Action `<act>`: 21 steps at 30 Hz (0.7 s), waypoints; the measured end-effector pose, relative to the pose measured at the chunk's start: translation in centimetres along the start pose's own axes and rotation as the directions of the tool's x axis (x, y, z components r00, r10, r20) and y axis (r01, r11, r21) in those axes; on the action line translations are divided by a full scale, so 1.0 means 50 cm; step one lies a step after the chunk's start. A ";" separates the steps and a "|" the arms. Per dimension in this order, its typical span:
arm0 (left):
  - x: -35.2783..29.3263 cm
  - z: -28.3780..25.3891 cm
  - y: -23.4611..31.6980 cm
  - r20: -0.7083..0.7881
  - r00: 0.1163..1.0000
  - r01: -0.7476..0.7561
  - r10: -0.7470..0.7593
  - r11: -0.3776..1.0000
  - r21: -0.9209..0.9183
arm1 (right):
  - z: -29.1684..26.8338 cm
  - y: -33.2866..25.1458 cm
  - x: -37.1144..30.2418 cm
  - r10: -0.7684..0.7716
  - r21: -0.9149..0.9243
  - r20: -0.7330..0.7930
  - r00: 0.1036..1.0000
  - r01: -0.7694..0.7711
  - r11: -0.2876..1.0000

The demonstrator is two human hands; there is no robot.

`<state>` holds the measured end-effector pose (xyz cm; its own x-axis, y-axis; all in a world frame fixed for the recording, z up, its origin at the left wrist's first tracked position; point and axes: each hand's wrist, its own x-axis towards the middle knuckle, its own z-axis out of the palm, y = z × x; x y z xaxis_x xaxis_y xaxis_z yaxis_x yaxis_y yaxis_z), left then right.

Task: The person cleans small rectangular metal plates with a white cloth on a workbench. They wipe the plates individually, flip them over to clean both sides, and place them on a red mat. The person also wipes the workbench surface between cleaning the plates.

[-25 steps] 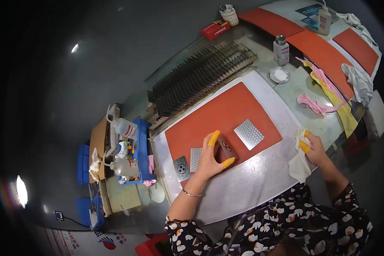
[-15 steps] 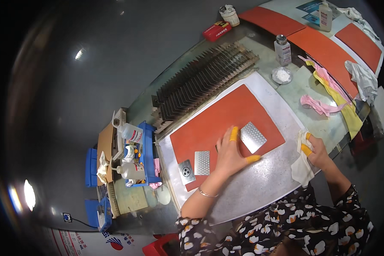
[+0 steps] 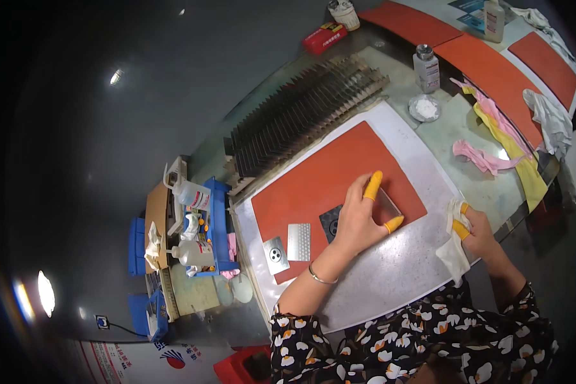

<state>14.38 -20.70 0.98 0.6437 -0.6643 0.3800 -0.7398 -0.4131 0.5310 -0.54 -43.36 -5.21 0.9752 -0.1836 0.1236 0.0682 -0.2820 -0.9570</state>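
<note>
My left hand [image 3: 358, 221], with yellow finger cots on thumb and index finger, grips a thin metal plate [image 3: 386, 205] by its edges, tilted above the orange-red mat [image 3: 320, 166]. A dark plate with a round lens-like pattern [image 3: 329, 221] lies partly hidden under that hand. To its left are a silver plate with rows of dots [image 3: 299, 242] and a silver plate with a round black three-dot pattern [image 3: 276, 256]. At the mat's right, my right hand [image 3: 477, 233], also in yellow cots, is closed on a white cloth [image 3: 453, 256].
Behind the mat stands a slotted rack [image 3: 301, 118] of dark upright plates. A blue tray [image 3: 221, 224] with bottles is at left. A pump bottle [image 3: 426, 69], a dish of white material [image 3: 424, 108] and pink cloth [image 3: 483, 158] lie at right.
My left hand has shifted right and taken hold of the dotted plate, which lay flat on the mat and is now tilted. The dark plate has come into view beside the hand.
</note>
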 end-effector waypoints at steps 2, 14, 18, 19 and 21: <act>-0.015 0.003 -0.032 0.053 0.997 0.059 -0.055 0.995 -0.080 | 0.006 -0.010 0.006 0.024 -0.004 0.009 1.000 -0.024 1.000; -0.217 -0.262 -0.188 0.448 0.837 0.165 -0.314 0.926 0.341 | -0.003 -0.005 0.008 0.037 -0.142 -0.004 0.999 -0.037 0.989; -0.226 -0.250 -0.209 0.449 0.850 0.115 -0.276 0.928 0.354 | 0.007 0.002 0.006 0.056 -0.099 -0.044 0.997 -0.060 0.993; -0.226 -0.249 -0.209 0.439 0.858 0.132 -0.266 0.941 0.312 | 0.009 0.004 0.007 0.034 -0.094 -0.063 0.997 -0.040 0.995; -0.223 -0.250 -0.195 0.428 0.853 0.183 -0.300 0.938 0.293 | 0.007 0.002 0.000 0.025 -0.168 -0.065 0.998 -0.035 0.985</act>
<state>16.88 -1.48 1.02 0.6868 -0.7091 -0.1595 -0.6339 -0.6918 0.3458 -0.44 -43.06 -5.41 0.9609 -0.2511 0.1168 -0.0026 -0.4299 -0.9029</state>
